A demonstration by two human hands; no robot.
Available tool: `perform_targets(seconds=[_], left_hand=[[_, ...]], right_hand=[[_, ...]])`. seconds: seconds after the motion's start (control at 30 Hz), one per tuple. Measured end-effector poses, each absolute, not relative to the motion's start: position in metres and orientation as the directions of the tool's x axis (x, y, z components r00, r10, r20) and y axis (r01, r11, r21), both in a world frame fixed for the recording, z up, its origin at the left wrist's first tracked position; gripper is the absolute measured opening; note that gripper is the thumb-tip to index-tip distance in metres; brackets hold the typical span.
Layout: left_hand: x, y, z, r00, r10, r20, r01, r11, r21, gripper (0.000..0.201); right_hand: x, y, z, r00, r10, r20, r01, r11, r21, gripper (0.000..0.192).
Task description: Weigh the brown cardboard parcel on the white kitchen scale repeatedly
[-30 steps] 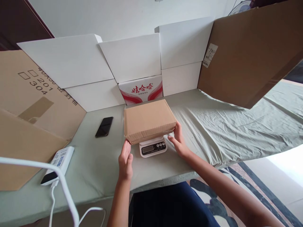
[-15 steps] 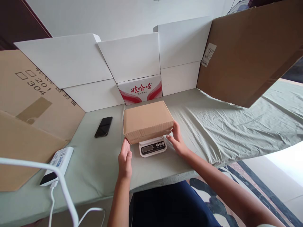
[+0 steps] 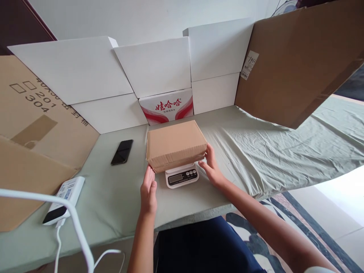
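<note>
A closed brown cardboard box (image 3: 176, 142) sits over a small white digital scale (image 3: 182, 176), whose front panel with a display and buttons sticks out on the near side. At the box's near left corner, my left hand (image 3: 148, 191) has its fingertips against the lower edge. My right hand (image 3: 212, 165) grips the near right corner, fingers along the side and thumb low in front. The undersides of the box and the scale's platform are hidden. No digits can be read on the display.
Left of the box lies a black phone (image 3: 122, 152). A white power bank (image 3: 64, 200) with a cable is farther left, behind a white curved tube (image 3: 76, 223). White boxes (image 3: 155, 66) line the back; large cardboard panels (image 3: 287, 64) stand at both sides. Green cloth (image 3: 113, 204) covers the table.
The whole view has shifted slightly, so everything appears a little farther left. Both hands keep the same hold at the box's corners, and the box stays over the scale.
</note>
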State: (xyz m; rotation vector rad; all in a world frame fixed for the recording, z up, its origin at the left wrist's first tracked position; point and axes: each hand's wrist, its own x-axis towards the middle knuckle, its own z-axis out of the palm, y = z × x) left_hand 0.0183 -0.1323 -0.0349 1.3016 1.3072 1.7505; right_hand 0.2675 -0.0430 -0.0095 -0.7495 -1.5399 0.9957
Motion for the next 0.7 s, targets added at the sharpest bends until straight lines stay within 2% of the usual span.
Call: perform_targets(seconds=[0.43, 0.7], left_hand=[[0.0191, -0.1323, -0.0339, -0.345, 0.867, 0.359, 0.103, -0.345, 0.933, 0.076], [0.018, -0.1319, -0.0352, -0.363, 0.852, 0.377, 0.123, -0.357, 0.926, 0.08]], right_hand=[[0.2681, -0.0422, -0.0067, -0.164, 0.888, 0.428, -0.077, 0.422, -0.904, 0.065], [0.2707, -0.0402, -0.0074, -0.138, 0.88, 0.455, -0.097, 0.445, -0.89, 0.071]])
